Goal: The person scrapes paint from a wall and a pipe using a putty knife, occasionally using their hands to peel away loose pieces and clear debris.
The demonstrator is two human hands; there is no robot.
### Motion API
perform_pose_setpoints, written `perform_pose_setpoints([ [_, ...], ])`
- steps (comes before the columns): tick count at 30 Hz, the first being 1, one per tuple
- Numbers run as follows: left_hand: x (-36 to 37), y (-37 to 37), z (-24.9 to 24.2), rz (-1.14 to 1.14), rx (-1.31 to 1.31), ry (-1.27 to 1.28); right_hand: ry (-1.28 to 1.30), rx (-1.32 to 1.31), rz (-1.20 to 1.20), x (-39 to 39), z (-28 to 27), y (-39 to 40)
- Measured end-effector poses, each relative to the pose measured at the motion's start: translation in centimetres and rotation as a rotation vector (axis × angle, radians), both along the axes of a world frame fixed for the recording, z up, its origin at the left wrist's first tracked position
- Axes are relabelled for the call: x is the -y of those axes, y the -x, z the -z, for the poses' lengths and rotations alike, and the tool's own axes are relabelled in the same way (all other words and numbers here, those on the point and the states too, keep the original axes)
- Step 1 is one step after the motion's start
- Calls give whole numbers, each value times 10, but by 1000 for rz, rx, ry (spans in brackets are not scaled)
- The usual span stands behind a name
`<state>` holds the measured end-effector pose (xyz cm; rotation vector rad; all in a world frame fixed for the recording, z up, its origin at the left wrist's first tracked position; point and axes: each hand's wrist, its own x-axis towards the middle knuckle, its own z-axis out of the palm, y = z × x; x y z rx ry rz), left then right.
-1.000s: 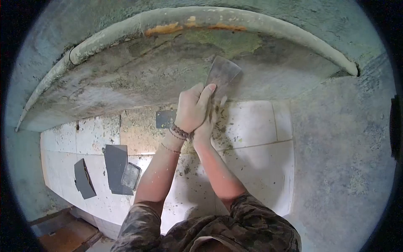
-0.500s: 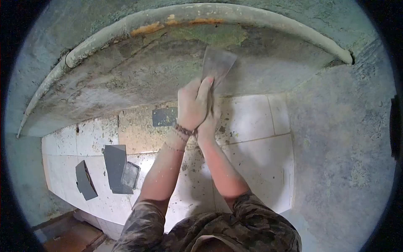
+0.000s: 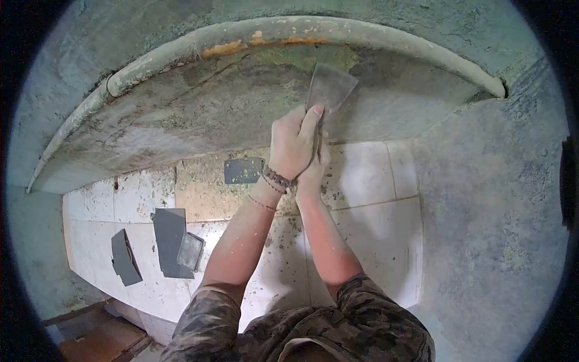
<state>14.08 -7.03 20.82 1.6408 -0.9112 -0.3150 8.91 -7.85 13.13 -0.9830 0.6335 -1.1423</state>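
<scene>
- Scraper (image 3: 330,85) sits a little above the middle of the frame, its wide metal blade laid flat against the grimy curved wall and its top edge close under the pale pipe (image 3: 362,33) that arcs across the top.
- We see our left hand (image 3: 294,146) wrapped over the handle, fingers curled tight around it and the forefinger stretched up along the lower edge of the blade.
- Our right hand (image 3: 318,163) lies under and behind the left one, pressed against it on the same handle; most of its fingers are hidden, so we cannot tell exactly how they sit.
- A beaded bracelet (image 3: 277,178) rings our left wrist, just below the hands.
- Orange rust patch (image 3: 224,49) marks the pipe at the upper left of the blade, and a greenish stain spreads on the wall beside the blade's top edge.
- White floor tiles (image 3: 368,175) fill the middle and lower frame, speckled with dirt flakes under our forearms.
- Dark flat pieces lie on the tiles: one (image 3: 243,171) just left of our wrists, two (image 3: 170,241) overlapping at the lower left, and another (image 3: 125,258) further left, apart from them.
</scene>
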Motion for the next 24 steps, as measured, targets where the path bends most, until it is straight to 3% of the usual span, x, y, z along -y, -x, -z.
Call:
perform_pose_setpoints([
  [3,-10,1,54,-49,-10,-4,38,-203,68,-14,33,2],
  [6,-7,4,67,-52,-87,11,34,-156,53,1,28,-3],
  [9,3,1,18,-4,-21,42,8,-111,9,8,26,1],
  [13,0,1,30,-3,25,41,48,-16,15,4,21,4],
  [15,-4,10,44,-15,-95,28,61,-309,44,-6,28,11],
  [16,-5,12,45,-33,-219,12,62,-307,47,-4,28,10],
  [18,1,9,32,-33,-130,43,58,-72,60,2,26,6],
  [19,3,8,19,-34,-41,69,48,-81,57,5,11,6],
  [22,13,4,-11,54,-272,170,106,-32,-18,15,-20,6],
  [24,13,0,10,34,-217,204,130,-74,44,11,-24,6],
])
